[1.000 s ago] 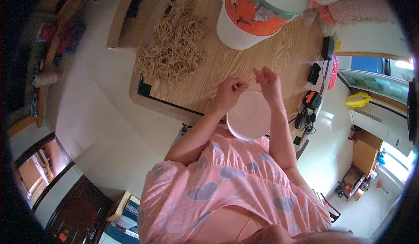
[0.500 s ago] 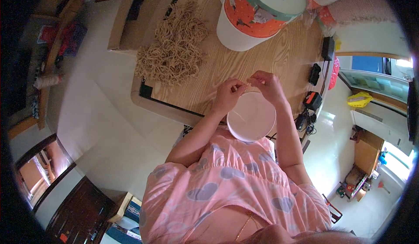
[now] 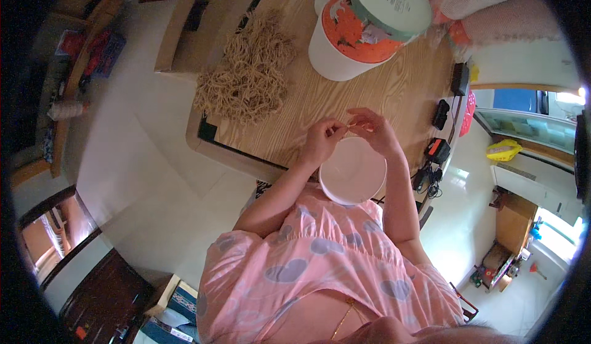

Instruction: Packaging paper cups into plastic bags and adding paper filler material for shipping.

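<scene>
Above the far rim of a round white tub (image 3: 352,178), my two hands meet fingertip to fingertip. My left hand (image 3: 321,142) is closed in a pinch of thumb and index finger. Opposite it, my right hand (image 3: 375,132) pinches too, with its upper fingers arched over. Something small and thin, light orange-tan, shows between the fingertips; it is too small to name. The tub rests against my front between my forearms, its pale inside facing up. Farther off to the left, a loose heap of tan twine strands (image 3: 249,73) lies on the wooden table (image 3: 320,101).
A white bucket (image 3: 335,58) with an orange band and a pale green-rimmed lid stands at the far side. Along the table's right edge lie black adapters (image 3: 438,150) and cables (image 3: 434,187). A cardboard box (image 3: 181,30) is at the far left.
My right hand's fingers have opened out and arch higher over the pinch. Both hands stay together above the tub. The whole view has shifted slightly.
</scene>
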Tool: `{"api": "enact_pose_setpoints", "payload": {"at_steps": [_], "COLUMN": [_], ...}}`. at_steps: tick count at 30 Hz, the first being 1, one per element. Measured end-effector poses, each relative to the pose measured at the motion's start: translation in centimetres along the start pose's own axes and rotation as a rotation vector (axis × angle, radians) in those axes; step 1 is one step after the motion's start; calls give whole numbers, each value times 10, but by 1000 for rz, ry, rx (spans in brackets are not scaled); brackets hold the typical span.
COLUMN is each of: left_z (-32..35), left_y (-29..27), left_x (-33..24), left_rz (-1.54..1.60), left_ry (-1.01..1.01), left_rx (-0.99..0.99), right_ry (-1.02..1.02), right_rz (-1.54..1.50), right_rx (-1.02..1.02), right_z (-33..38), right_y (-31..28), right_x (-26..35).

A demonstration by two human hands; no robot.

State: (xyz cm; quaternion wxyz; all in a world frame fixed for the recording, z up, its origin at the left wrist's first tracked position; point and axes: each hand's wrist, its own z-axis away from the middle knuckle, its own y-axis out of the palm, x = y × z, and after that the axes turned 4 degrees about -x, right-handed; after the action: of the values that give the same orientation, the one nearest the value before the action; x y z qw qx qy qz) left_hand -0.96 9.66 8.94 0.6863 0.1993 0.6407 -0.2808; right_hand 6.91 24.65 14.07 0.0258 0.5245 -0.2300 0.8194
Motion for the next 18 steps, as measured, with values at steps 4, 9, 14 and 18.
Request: {"api": "enact_pose_setpoints", "payload": {"at_steps": [4, 9, 14, 18], "left_z": [-1, 0, 0, -1], "left_y": [-1, -1, 1, -1], "left_x": [-6, -2, 4, 0], "left_rz": [-9, -49, 7, -31], "left_ry": [-13, -34, -40, -55], "left_rx": [20, 20, 23, 55], "right_ry": [-4, -69, -129, -106], "right_rz": [97, -43, 79, 65], "right_rx": [39, -49, -35, -45], "right_z": [-4, 2, -3, -1], "right_y": [-4, 2, -4, -11], "right_x": [-10, 16, 4, 6]}}
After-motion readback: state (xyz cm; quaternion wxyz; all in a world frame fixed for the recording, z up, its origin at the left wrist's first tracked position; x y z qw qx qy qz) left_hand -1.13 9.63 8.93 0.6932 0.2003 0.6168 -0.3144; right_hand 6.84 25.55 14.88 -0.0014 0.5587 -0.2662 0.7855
